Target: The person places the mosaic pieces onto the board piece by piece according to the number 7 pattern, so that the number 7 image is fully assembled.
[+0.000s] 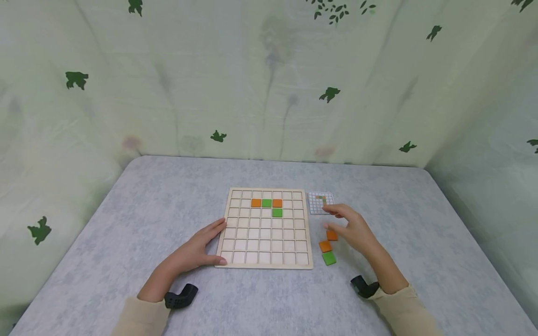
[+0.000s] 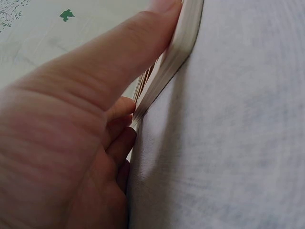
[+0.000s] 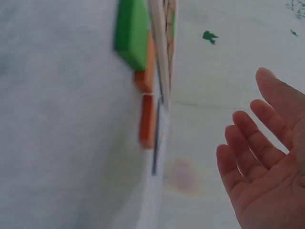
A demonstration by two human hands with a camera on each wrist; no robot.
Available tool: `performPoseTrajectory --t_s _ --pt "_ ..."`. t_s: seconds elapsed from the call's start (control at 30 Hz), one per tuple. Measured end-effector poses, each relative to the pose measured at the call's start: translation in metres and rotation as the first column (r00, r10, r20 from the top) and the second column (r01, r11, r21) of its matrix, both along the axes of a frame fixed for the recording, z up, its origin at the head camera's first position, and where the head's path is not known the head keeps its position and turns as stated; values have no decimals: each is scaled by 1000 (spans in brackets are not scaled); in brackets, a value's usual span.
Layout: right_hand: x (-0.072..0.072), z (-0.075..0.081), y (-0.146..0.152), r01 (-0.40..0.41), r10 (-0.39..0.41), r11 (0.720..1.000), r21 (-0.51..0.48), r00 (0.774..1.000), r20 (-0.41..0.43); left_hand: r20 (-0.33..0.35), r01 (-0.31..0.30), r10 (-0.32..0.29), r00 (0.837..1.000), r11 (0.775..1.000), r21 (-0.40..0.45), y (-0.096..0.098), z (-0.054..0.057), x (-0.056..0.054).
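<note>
- Grid board (image 1: 253, 234) flat on table (image 1: 168, 196); placed tiles (image 1: 266, 203): orange-green-orange row, green below right orange.
- Left hand (image 1: 194, 248) spread wide, touching board's left edge.
- Right hand (image 1: 356, 231) empty, fingers apart, near loose tiles (image 1: 325, 246), right of board.
- Pattern card (image 1: 315, 204) beside board, upper right.

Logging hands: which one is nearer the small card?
Right. The right hand hovers by the card; the left hand touches the board at its left edge, farther off.
</note>
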State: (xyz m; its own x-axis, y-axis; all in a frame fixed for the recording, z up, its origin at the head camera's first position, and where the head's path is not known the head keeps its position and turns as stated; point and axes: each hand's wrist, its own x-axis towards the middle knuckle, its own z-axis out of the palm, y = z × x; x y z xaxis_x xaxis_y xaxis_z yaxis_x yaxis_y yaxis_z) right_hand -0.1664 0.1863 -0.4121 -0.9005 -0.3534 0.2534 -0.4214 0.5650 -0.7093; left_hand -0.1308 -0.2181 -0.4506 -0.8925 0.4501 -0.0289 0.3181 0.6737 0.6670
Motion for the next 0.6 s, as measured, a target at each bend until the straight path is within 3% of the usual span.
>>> performPoseTrajectory --t_s 0.17,0.33,0.6 --pt "2 -17 18 -10 7 1000 29 995 102 -5 -3 3 1000 1000 -3 0 0 0" --pt "2 -27 27 -29 5 995 100 974 226 -4 -1 1 1000 1000 -2 0 -1 -1" --pt "-1 -33 29 -41 9 988 152 979 205 -1 -1 1 1000 1000 -7 -1 -1 -1"
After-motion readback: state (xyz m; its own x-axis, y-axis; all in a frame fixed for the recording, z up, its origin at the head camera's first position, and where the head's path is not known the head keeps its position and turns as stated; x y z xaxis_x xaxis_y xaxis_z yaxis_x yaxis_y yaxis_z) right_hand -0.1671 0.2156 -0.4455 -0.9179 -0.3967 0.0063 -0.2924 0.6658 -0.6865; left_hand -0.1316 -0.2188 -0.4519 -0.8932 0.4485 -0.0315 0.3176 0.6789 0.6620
